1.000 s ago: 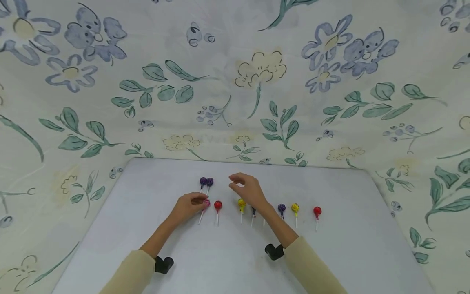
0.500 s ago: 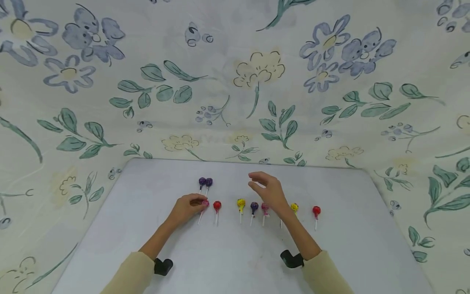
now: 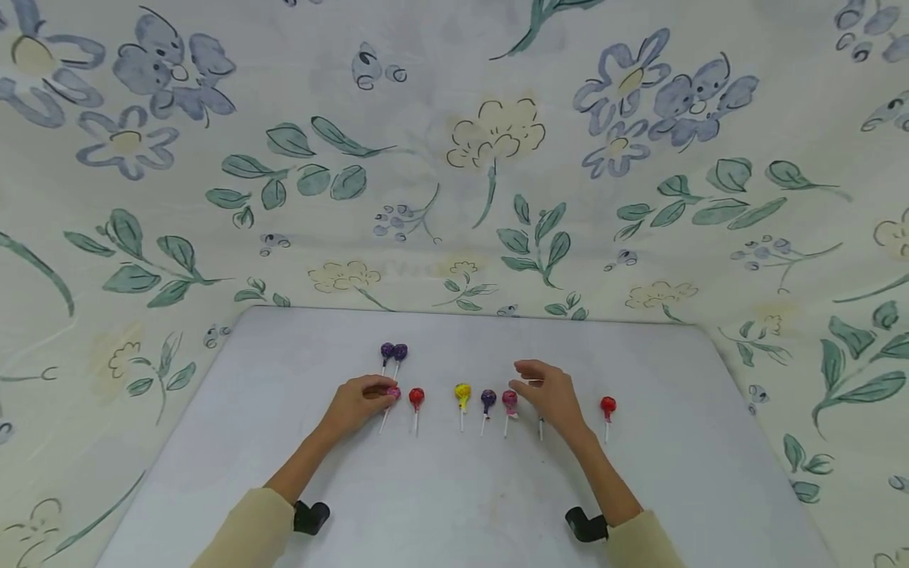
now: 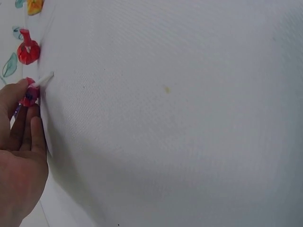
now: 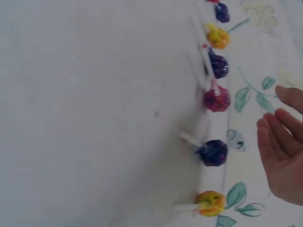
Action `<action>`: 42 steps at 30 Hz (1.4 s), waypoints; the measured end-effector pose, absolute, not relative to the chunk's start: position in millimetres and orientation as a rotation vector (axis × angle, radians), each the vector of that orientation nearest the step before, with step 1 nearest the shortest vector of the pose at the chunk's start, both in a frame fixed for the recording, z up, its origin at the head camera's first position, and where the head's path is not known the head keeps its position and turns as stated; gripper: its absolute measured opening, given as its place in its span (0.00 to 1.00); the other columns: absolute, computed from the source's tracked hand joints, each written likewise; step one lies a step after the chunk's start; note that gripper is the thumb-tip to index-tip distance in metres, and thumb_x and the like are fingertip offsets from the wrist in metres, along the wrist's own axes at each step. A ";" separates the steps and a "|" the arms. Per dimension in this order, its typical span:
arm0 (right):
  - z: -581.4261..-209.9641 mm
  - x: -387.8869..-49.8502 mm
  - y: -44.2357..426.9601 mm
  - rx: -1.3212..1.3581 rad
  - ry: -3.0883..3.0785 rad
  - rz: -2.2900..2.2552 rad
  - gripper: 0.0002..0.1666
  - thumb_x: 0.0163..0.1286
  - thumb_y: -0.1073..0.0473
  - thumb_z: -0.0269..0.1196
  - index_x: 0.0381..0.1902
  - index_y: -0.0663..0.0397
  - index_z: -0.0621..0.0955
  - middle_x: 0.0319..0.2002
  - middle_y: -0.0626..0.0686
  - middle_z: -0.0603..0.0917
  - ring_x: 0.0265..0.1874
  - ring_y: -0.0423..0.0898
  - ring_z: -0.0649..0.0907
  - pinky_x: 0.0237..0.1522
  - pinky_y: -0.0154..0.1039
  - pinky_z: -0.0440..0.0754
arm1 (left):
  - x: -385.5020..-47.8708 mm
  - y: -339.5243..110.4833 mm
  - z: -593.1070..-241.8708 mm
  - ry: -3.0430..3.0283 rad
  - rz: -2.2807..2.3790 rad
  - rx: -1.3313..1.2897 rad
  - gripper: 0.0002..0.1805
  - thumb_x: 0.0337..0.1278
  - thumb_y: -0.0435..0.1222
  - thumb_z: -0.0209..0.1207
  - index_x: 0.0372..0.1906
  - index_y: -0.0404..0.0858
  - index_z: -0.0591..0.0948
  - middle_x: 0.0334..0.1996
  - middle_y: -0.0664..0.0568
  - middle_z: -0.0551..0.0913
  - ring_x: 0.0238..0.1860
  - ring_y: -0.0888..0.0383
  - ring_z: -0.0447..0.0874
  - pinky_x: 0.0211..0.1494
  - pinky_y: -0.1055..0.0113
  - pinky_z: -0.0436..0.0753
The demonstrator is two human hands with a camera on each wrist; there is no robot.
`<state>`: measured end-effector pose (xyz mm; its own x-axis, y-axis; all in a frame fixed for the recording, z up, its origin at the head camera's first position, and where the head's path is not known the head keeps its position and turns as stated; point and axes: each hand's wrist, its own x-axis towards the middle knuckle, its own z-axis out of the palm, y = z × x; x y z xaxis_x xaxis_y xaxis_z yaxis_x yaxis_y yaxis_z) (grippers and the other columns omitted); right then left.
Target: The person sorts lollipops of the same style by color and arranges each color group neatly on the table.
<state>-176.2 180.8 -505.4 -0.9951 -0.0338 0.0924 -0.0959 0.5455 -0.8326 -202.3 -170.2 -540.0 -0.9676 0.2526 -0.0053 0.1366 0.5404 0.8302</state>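
Floral backdrop (image 3: 398,237) edges the white table (image 3: 440,489), where the left hand (image 3: 355,406) pinches a pink lollipop (image 3: 394,393) just below two purple lollipops (image 3: 401,352), while the empty right hand (image 3: 557,398), thumb and fingers apart, has moved rightward, so only the left seems engaged with a lollipop.
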 end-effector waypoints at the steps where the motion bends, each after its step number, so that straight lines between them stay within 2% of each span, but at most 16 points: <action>1: -509.1 -174.7 181.1 0.108 -2.716 1.457 0.21 0.64 0.62 0.71 0.54 0.63 0.83 0.49 0.59 0.86 0.49 0.54 0.84 0.52 0.47 0.83 | -202.6 -170.4 -540.2 2.646 1.409 0.332 0.14 0.62 0.31 0.65 0.52 0.32 0.84 0.47 0.43 0.86 0.48 0.48 0.84 0.54 0.56 0.83; 8: -522.8 -167.0 177.2 0.104 -2.779 1.360 0.17 0.64 0.61 0.71 0.51 0.62 0.85 0.44 0.57 0.87 0.43 0.52 0.86 0.47 0.47 0.85 | -204.4 -171.8 -543.3 2.633 1.422 0.315 0.14 0.62 0.31 0.66 0.52 0.32 0.84 0.47 0.43 0.86 0.48 0.49 0.84 0.53 0.58 0.83; 17: -529.2 -166.9 171.0 0.117 -2.890 1.194 0.17 0.63 0.63 0.71 0.50 0.60 0.86 0.43 0.53 0.87 0.39 0.46 0.81 0.45 0.43 0.83 | -201.9 -169.7 -538.4 2.626 1.424 0.290 0.14 0.62 0.31 0.65 0.52 0.31 0.84 0.47 0.42 0.86 0.48 0.48 0.84 0.55 0.57 0.82; 24: -529.7 -165.6 167.3 0.129 -2.907 1.131 0.15 0.64 0.63 0.71 0.49 0.59 0.86 0.45 0.53 0.87 0.43 0.48 0.83 0.50 0.45 0.83 | -202.1 -170.1 -541.3 2.629 1.441 0.289 0.14 0.62 0.31 0.66 0.51 0.31 0.84 0.46 0.42 0.86 0.48 0.48 0.84 0.54 0.58 0.82; 33: -533.7 -166.5 165.8 0.134 -2.919 1.099 0.15 0.63 0.64 0.71 0.48 0.57 0.86 0.44 0.52 0.86 0.43 0.47 0.83 0.50 0.44 0.83 | -201.2 -176.7 -542.6 2.549 1.574 0.311 0.13 0.63 0.32 0.65 0.50 0.31 0.84 0.44 0.44 0.87 0.48 0.50 0.85 0.48 0.70 0.82; 42: -533.7 -167.9 165.4 0.121 -2.932 1.104 0.15 0.64 0.64 0.71 0.48 0.56 0.85 0.44 0.52 0.87 0.41 0.47 0.81 0.50 0.44 0.83 | -198.6 -191.5 -539.7 2.611 1.562 0.219 0.16 0.63 0.32 0.65 0.54 0.30 0.84 0.48 0.41 0.86 0.51 0.47 0.84 0.50 0.73 0.81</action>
<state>-167.9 165.4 -533.7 -0.9970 -0.0695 0.0335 -0.0743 0.7491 -0.6583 -198.6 -191.5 -539.7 -0.9856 0.1690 -0.0041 0.0763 0.4664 0.8813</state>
